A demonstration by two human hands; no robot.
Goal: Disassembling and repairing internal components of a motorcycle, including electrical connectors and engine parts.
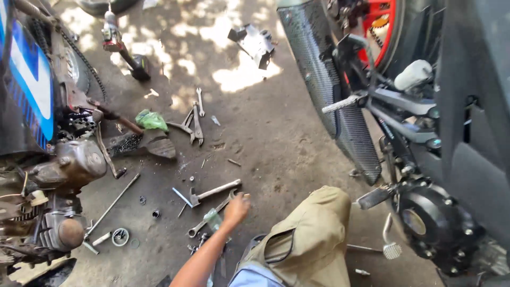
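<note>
While the person crouches between 2 motorcycles, 1 hand [236,209] reaches down to the concrete floor [276,133], fingers loosely curled over the jaw end of a long spanner [211,214] lying flat; which hand it is I cannot tell with certainty, though the arm enters from lower left, so I take it as the left. Whether the grip is clamped on the spanner or merely resting on it cannot be told: the fingertips are blurred. The other hand is out of frame. Just beside the spanner lies a hammer [212,191], head toward the left, and a small blue-tipped tool [181,196] touches its head. Farther off, 2 more spanners [195,123] and a green rag [151,120] sit near the stripped engine [71,165] on the left, probably dropped within arm's reach of that machine. A metal ring [120,236] and a small socket [155,213] lie loose; a long rod [110,206] runs diagonally beside them. No tray or box is visible; every part rests directly on the floor. A bent knee in khaki trousers [313,234] fills the lower centre, near the black engine cover [435,223] of the right motorcycle.
</note>
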